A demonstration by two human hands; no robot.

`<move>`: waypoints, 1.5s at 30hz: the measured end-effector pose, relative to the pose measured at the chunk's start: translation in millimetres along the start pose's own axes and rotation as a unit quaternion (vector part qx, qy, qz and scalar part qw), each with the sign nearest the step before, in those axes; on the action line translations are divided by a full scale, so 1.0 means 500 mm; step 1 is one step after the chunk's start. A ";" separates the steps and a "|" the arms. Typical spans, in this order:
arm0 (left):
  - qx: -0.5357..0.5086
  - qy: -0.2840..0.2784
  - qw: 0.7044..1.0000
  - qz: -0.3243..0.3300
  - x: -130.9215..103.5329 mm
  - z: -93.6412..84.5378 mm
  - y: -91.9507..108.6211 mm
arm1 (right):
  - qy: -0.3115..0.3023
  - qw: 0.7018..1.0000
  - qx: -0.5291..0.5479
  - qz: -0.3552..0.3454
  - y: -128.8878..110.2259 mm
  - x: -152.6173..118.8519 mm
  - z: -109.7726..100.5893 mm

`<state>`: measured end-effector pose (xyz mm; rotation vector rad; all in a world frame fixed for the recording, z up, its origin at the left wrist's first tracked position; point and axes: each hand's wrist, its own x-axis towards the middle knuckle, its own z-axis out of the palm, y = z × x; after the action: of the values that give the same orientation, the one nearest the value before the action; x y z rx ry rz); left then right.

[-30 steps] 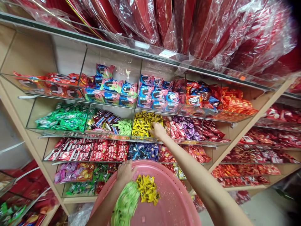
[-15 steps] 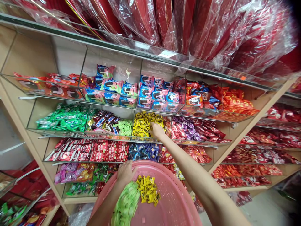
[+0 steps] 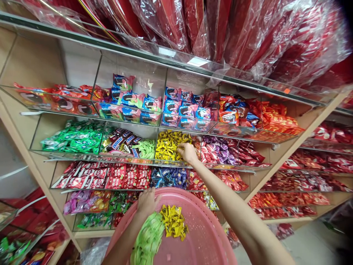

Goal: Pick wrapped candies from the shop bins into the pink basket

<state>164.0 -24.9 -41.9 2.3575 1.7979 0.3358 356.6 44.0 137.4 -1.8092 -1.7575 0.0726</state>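
Note:
My left hand (image 3: pixel 147 202) grips the far left rim of a round pink plastic basket (image 3: pixel 204 221), fingers over its edge. Inside the basket lie a heap of light green wrapped candies (image 3: pixel 147 237) and a smaller pile of yellow wrapped candies (image 3: pixel 174 222). Over at the shelf, my right hand (image 3: pixel 187 152) reaches into a clear compartment of yellow wrapped candies (image 3: pixel 168 145). Its fingers are curled and pinched at the right side of that heap, on yellow candy; how many pieces is hidden.
Clear dividers and front lips part the shelf (image 3: pixel 132 160). Beside the yellow heap are Snickers bars (image 3: pixel 124 141) and purple wrapped candies (image 3: pixel 224 151). Blue cookie packs (image 3: pixel 172 106) sit one shelf above. Red items in plastic wrap (image 3: pixel 248 36) hang over the top edge.
My right hand has shifted slightly right and down within the yellow candies, its fingers curled. My left hand and the basket stay in place.

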 end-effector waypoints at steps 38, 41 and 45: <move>0.015 0.032 0.999 0.023 0.001 0.007 -0.004 | -0.229 0.961 0.130 -0.082 0.147 -0.353 0.159; 0.017 0.033 0.999 0.020 0.001 0.008 -0.004 | -0.231 0.962 0.035 -0.138 0.130 -0.354 0.159; 0.013 0.036 0.999 0.019 -0.001 0.006 -0.003 | -0.239 0.955 -0.052 -0.169 0.119 -0.351 0.173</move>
<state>163.2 -24.7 -45.2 2.4292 1.8013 0.4085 350.8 -81.3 -24.0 -1.6238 -2.4316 0.3064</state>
